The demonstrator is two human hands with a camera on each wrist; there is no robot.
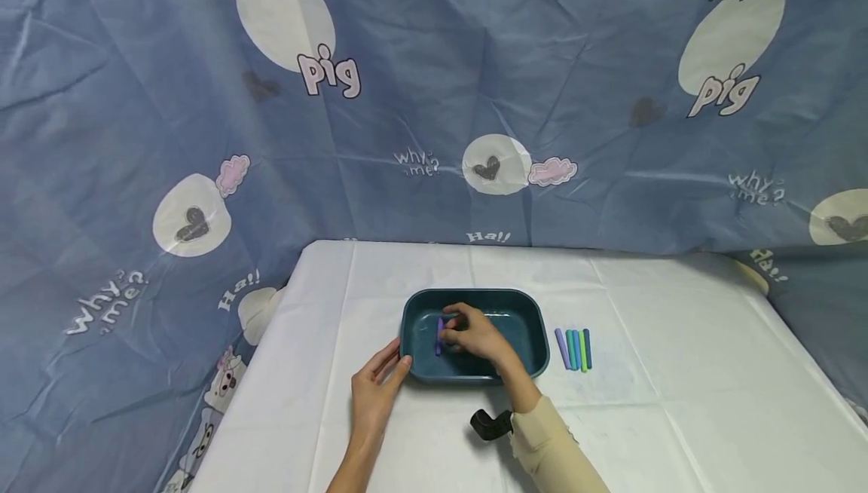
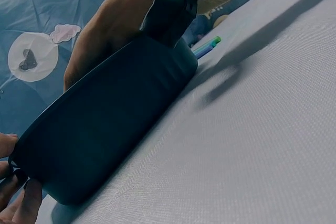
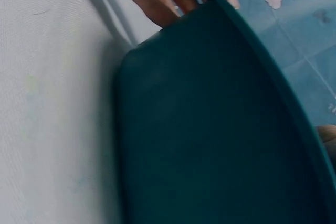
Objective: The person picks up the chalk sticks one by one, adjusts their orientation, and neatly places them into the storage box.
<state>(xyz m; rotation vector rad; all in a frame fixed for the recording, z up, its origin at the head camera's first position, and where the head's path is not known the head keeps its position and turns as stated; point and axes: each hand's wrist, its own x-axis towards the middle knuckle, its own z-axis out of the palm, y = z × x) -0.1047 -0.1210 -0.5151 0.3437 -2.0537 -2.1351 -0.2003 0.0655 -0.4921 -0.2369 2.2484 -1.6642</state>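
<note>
only head view shows right grip [image 1: 473, 336] pinching a purple stick [image 1: 438, 346] inside the tray [image 1: 522, 327]; left grip [image 1: 376, 386] spread against its corner, backdrop [image 1: 434, 101] says "pig", "Ha!!"

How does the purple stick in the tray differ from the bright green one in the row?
Colour: the purple stick is violet, the green stick lime. Place: the purple stick is inside the tray, while the green stick lies on the white cloth. State: the right hand is at the purple stick; no hand touches the green stick. Both are slim and straight.
</note>
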